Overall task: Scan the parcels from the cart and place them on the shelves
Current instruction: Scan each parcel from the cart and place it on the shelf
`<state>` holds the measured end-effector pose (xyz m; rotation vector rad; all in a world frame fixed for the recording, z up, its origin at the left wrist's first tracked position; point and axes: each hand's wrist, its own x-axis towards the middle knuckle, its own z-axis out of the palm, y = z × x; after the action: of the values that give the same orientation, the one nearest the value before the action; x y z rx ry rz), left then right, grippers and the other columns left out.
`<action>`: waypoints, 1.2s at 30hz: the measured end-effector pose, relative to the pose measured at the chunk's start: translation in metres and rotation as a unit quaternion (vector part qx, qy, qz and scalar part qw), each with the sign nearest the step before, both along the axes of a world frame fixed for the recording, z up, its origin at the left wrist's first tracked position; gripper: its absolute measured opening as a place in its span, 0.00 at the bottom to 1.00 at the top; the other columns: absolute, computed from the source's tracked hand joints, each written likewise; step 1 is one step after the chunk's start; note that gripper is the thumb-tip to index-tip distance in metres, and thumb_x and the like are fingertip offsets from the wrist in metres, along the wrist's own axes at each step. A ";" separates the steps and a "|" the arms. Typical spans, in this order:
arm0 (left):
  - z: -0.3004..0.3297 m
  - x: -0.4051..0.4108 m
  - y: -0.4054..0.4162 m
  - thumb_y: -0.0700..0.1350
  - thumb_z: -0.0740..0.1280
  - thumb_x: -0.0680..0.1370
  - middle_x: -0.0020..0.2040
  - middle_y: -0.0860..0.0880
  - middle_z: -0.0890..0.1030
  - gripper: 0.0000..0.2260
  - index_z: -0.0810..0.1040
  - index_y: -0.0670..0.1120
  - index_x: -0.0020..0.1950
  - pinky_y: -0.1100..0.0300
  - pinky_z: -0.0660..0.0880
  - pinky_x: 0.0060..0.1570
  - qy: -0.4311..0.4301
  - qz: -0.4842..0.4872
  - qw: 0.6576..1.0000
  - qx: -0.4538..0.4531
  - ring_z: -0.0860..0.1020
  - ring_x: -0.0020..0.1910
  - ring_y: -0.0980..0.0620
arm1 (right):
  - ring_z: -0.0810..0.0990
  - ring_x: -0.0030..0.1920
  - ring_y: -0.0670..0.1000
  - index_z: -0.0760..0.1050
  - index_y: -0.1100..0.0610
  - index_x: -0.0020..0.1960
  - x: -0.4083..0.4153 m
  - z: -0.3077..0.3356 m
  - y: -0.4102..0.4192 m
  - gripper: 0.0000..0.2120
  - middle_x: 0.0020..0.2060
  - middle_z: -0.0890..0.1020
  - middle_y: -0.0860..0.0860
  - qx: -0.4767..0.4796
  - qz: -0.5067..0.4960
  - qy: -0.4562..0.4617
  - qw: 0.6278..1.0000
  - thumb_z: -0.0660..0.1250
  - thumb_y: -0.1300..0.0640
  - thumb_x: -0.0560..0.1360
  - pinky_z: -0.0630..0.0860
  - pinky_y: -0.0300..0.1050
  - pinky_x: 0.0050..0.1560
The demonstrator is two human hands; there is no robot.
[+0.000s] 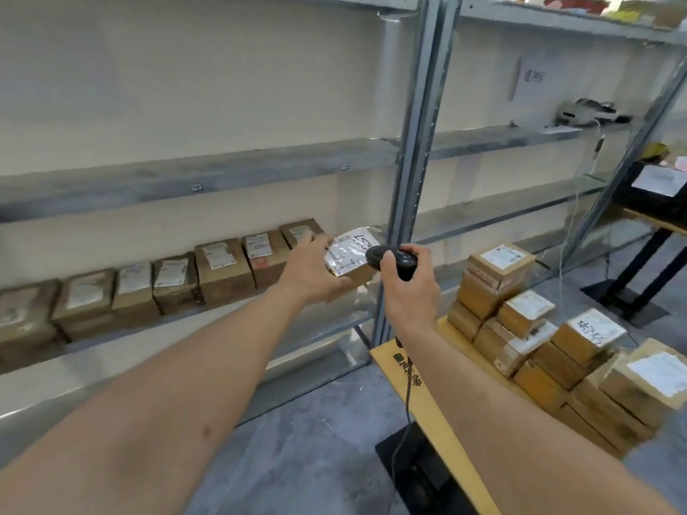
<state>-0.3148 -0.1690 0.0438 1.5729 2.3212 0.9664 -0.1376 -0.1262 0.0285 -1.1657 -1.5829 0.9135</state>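
My left hand [316, 267] grips a small brown parcel [351, 254] with a shiny white label, held at the right end of a row of several brown parcels [223, 269] on the lower shelf [186, 328]. My right hand [407, 288] holds a black barcode scanner [390, 260], its head right beside the parcel's label. A black cable hangs from the scanner. To the right, the cart [420, 395] carries a stack of several brown parcels [539, 328].
Grey metal uprights [412, 161] separate two shelf bays. The shelf above [186, 176] is bare on the left; papers and dark items [580, 113] lie on it at the right. A black stand with a box [654, 187] is at the far right. Grey concrete floor lies below.
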 end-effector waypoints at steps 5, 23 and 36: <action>-0.003 -0.059 -0.056 0.56 0.79 0.66 0.62 0.47 0.69 0.39 0.68 0.49 0.72 0.54 0.71 0.56 -0.009 0.087 0.996 -0.029 0.73 0.59 0.46 | 0.80 0.50 0.48 0.72 0.42 0.63 -0.067 0.001 -0.027 0.13 0.47 0.79 0.38 -0.001 0.072 -0.005 0.997 0.66 0.40 0.81 0.76 0.48 0.52; -0.028 -0.316 -0.310 0.57 0.71 0.78 0.67 0.45 0.62 0.34 0.66 0.51 0.83 0.52 0.71 0.68 -0.025 0.257 0.961 -0.096 0.75 0.63 0.42 | 0.81 0.51 0.47 0.72 0.41 0.62 -0.350 -0.010 -0.221 0.14 0.50 0.82 0.40 0.002 0.253 -0.029 0.967 0.65 0.38 0.80 0.80 0.52 0.55; -0.058 -0.467 -0.457 0.54 0.69 0.82 0.84 0.49 0.60 0.34 0.61 0.45 0.84 0.49 0.64 0.76 0.016 0.367 0.921 -0.133 0.64 0.80 0.44 | 0.81 0.51 0.47 0.71 0.42 0.64 -0.534 -0.036 -0.338 0.16 0.50 0.82 0.41 -0.011 0.380 -0.056 0.923 0.65 0.37 0.80 0.77 0.46 0.49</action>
<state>-0.7815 -0.6264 -0.0141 0.6018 2.9659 0.6811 -0.6712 -0.4644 -0.0075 -0.5993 -2.1751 1.3674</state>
